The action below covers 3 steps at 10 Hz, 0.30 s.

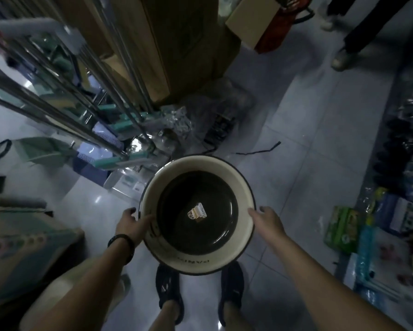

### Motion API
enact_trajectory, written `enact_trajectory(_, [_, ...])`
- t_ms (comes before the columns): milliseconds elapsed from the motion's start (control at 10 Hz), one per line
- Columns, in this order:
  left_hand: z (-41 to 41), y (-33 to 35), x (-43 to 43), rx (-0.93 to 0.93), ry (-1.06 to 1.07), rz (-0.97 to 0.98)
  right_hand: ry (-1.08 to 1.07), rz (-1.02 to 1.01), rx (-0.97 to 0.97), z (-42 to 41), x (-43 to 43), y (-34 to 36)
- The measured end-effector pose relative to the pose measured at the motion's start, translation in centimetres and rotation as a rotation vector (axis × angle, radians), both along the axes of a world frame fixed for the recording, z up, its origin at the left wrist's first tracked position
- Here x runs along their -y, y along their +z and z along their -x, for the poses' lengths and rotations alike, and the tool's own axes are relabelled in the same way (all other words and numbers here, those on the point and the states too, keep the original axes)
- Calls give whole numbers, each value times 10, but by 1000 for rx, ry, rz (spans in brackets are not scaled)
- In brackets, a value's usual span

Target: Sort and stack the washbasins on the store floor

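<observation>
A round washbasin (224,170), cream on its inner wall and dark at the bottom with a small sticker in the middle, is held up in front of me above the floor. My left hand (132,223) grips its left rim, thumb over the edge. On the opposite side my right hand (265,219) holds the right rim with its fingers curled round the edge. The basin's opening faces up at the camera, and my two dark shoes show below it.
Metal racks (64,96) with green-handled goods stand at the left. Tall cardboard boxes (162,44) and plastic-wrapped items (200,115) lie ahead. Packaged goods (377,225) line the right edge. Another person's legs (358,37) stand at the far right. Grey tiled floor (308,139) runs between.
</observation>
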<state>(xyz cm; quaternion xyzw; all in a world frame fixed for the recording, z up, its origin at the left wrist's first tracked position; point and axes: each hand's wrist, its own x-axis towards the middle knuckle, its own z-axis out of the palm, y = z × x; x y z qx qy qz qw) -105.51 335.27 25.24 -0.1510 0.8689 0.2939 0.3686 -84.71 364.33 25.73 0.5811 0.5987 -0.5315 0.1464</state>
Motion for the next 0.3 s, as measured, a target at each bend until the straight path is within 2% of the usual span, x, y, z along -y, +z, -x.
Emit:
enact_trajectory(100, [-3,52,-16,-162,-119,15,31,-128,-47,-3,-11,52])
enact_trajectory(200, [-7,108,-42,-228,-251,-94,25,-217,-123,-16,-21,113])
enact_trajectory(300, [-21,160,-74,-178,-369,-256,6,-309,-229,-36,-19,169])
